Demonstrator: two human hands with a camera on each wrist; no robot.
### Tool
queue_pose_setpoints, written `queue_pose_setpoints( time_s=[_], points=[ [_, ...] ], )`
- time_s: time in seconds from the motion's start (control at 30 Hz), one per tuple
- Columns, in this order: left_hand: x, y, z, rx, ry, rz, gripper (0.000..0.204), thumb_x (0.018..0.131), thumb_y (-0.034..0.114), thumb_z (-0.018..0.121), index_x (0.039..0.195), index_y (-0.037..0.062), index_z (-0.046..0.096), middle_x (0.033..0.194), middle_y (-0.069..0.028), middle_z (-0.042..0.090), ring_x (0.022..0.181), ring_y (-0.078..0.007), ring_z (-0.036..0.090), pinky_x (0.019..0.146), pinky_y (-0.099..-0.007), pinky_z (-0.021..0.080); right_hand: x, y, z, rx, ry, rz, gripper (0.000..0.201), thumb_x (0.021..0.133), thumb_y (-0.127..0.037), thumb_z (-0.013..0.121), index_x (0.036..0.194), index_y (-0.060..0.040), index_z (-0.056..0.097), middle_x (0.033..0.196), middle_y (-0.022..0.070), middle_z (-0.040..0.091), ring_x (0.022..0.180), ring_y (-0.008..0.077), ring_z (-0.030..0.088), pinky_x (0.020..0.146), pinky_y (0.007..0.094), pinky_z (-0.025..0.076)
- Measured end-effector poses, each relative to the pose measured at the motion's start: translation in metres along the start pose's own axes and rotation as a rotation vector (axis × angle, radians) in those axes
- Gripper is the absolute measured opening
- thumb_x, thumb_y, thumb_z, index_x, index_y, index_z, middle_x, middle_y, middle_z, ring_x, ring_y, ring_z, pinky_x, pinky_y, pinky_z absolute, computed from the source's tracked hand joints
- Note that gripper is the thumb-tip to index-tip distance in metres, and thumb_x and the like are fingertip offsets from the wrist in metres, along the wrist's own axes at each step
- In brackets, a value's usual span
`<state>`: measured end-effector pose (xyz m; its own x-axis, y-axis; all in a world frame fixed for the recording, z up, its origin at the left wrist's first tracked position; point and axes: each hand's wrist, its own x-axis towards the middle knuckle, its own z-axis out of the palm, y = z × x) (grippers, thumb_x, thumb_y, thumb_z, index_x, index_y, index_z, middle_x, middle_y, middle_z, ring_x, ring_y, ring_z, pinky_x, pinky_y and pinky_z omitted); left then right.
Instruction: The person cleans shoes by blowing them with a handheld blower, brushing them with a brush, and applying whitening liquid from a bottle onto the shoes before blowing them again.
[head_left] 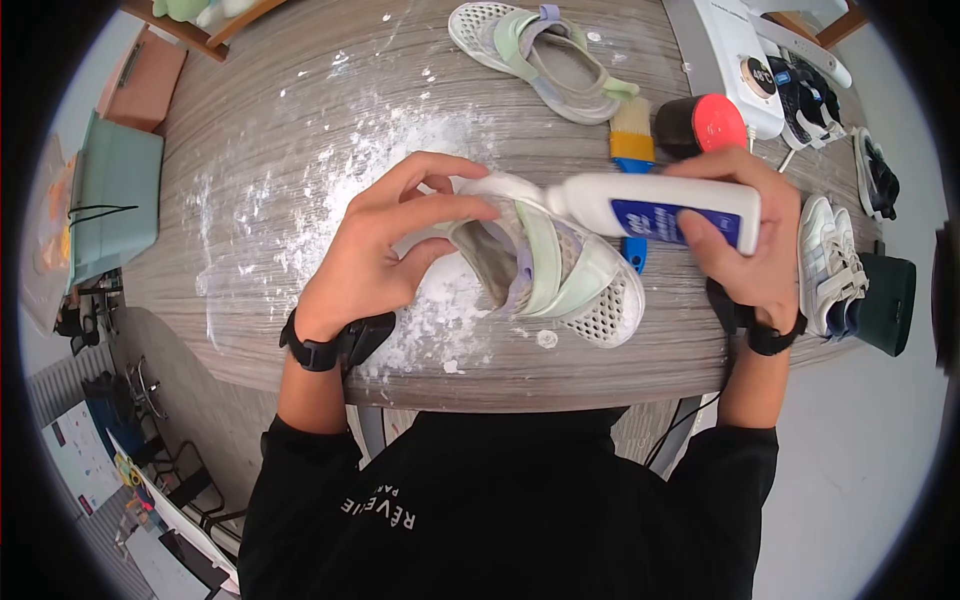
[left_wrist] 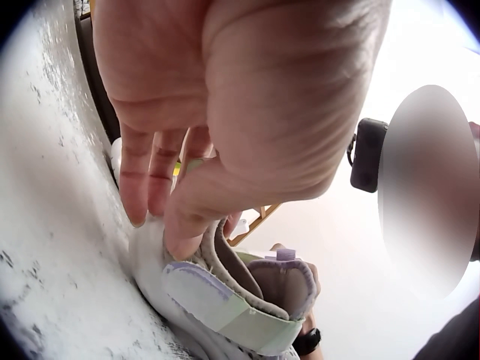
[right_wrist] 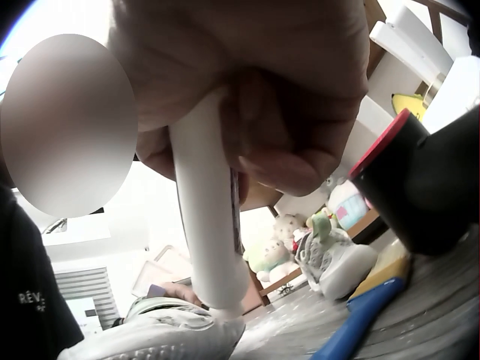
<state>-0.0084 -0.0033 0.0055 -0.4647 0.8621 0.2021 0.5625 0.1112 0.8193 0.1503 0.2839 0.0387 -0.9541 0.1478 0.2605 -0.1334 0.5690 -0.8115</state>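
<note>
A white sandal [head_left: 570, 270] with pale green straps lies on the powder-dusted table. My left hand [head_left: 375, 235] holds it at one end, thumb and fingers curved about its rim; the left wrist view shows the thumb against the upper of the sandal [left_wrist: 202, 300]. My right hand [head_left: 750, 220] grips a white bottle [head_left: 590, 200] with a blue label, tilted so its nozzle meets the sandal's edge. In the right wrist view, fingers curl round the bottle [right_wrist: 206, 217], its tip down at the sandal [right_wrist: 157, 334]. Whether anything flows from the nozzle I cannot tell.
A second sandal [head_left: 560, 65] lies at the table's far side, near a brush [head_left: 632, 135] with a blue handle and a black jar [head_left: 715, 125] with a red lid. A white device [head_left: 735, 60] stands at the back right. White powder [head_left: 350, 170] covers the table's middle.
</note>
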Motion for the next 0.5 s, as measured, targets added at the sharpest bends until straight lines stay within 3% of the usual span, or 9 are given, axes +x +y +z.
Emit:
queue_pose_setpoints(
  time_s=[0.1,0.2,0.33,0.5],
  points=[
    [-0.001,0.001,0.002,0.01,0.001,-0.012,0.052,0.062,-0.014,0.077,0.11,0.0072,0.077,0.13,-0.0111,0.066,0.098,-0.0222,0.063,0.086,-0.0349,0.054,0.004,-0.004,0.029,0.175,0.087,0.021,0.028,0.082,-0.008,0.081,0.107,-0.0016,0.071,0.091,0.0043,0.072,0.08,0.0091,0.065,0.072,0.024,0.051],
    [0.0,0.001,0.005,0.003,0.015,-0.026,0.052,0.062,-0.013,0.078,0.11,0.0071,0.077,0.13,-0.0111,0.066,0.098,-0.0217,0.063,0.087,-0.0348,0.054,0.005,0.001,0.034,0.17,0.064,-0.019,0.03,0.082,-0.008,0.082,0.109,-0.0015,0.071,0.093,0.0047,0.072,0.081,0.0082,0.065,0.072,0.0231,0.051],
    [0.0,0.001,0.0,0.012,-0.011,-0.017,0.053,0.062,-0.012,0.078,0.111,0.0076,0.077,0.129,-0.0114,0.066,0.098,-0.0216,0.064,0.088,-0.0352,0.054,0.002,-0.003,0.004,0.054,0.026,0.047,0.028,0.077,-0.003,0.079,0.104,-0.0012,0.073,0.087,0.0045,0.074,0.077,0.0083,0.066,0.07,0.0229,0.051],
    [0.0,0.001,0.001,0.024,-0.007,0.001,0.053,0.063,-0.013,0.077,0.111,0.0078,0.078,0.129,-0.0117,0.067,0.099,-0.0221,0.065,0.088,-0.0352,0.055,-0.004,-0.001,-0.015,0.116,0.039,0.105,0.028,0.075,-0.005,0.078,0.102,0.0012,0.075,0.089,0.0062,0.075,0.077,0.0085,0.067,0.072,0.0224,0.053]
  ],
)
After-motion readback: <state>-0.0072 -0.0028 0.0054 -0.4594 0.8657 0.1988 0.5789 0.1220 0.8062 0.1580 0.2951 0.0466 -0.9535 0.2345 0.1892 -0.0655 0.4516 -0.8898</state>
